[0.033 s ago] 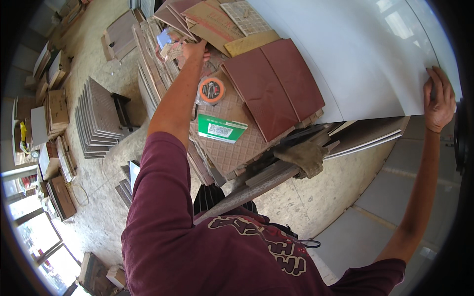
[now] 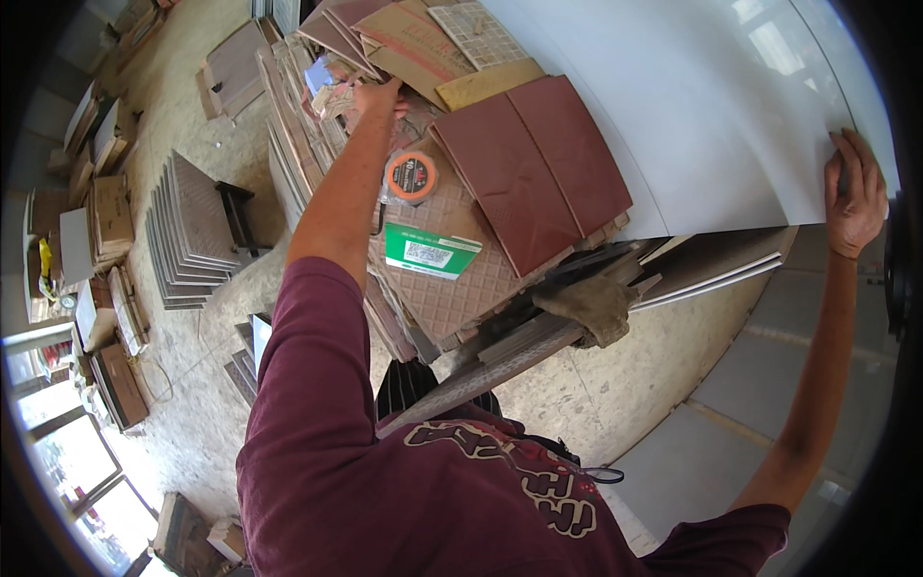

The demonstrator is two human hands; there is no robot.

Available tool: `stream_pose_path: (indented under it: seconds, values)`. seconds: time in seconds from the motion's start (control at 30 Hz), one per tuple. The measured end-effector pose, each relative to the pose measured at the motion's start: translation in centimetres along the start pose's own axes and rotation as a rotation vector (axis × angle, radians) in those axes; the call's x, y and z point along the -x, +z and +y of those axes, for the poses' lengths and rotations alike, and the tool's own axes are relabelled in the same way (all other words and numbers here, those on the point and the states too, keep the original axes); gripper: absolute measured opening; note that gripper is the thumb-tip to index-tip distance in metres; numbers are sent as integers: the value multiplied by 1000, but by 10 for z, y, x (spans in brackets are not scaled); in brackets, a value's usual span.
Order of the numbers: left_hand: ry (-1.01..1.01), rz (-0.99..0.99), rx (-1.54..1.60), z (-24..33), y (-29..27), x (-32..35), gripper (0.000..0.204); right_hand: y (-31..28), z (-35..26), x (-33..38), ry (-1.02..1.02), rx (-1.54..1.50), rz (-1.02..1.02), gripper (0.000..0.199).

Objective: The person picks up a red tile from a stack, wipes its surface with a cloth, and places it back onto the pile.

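Observation:
My left hand [image 2: 379,98] reaches into the clutter on top of a stack of tiles, beside torn paper and a small blue-white wrapper [image 2: 318,75]. Its fingers are curled, and what they hold, if anything, is hidden. Closer to me lie an orange-rimmed round disc [image 2: 412,178] in clear plastic and a green-and-white card [image 2: 433,251], both on a brown grid-patterned tile [image 2: 452,298]. My right hand [image 2: 854,197] rests near the right edge of a large glossy white panel [image 2: 663,106], fingers stretched out and slightly bent, thumb apart.
Dark red tiles [image 2: 534,173], a cardboard piece [image 2: 413,43] and a beige mosaic tile [image 2: 478,34] cover the stack. A grey cloth [image 2: 591,310] hangs at its near edge. Left on the floor stands a rack of upright tiles [image 2: 192,236]; boxes [image 2: 112,213] line the far left.

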State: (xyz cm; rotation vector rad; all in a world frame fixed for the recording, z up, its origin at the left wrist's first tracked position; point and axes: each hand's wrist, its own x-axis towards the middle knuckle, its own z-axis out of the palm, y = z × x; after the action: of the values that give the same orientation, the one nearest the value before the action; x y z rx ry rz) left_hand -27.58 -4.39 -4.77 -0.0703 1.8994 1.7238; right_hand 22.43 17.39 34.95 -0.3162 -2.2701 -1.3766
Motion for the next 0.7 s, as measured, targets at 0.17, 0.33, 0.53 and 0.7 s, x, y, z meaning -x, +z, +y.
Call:
stream_pose_path:
  seconds: [0.17, 0.33, 0.53, 0.7]
  values:
    - [52, 24, 48, -3, -9, 3, 33, -2, -2, -1, -2, 12, -9, 29]
    - [88, 15, 46, 8, -37, 3, 30, 0, -1, 0, -2, 19, 0, 28]
    - [58, 37, 107, 10, -77, 3, 30, -4, -3, -3, -11, 14, 1, 28]
    - [47, 44, 315, 11, -71, 18, 54, 0, -2, 1, 12, 15, -4, 28]
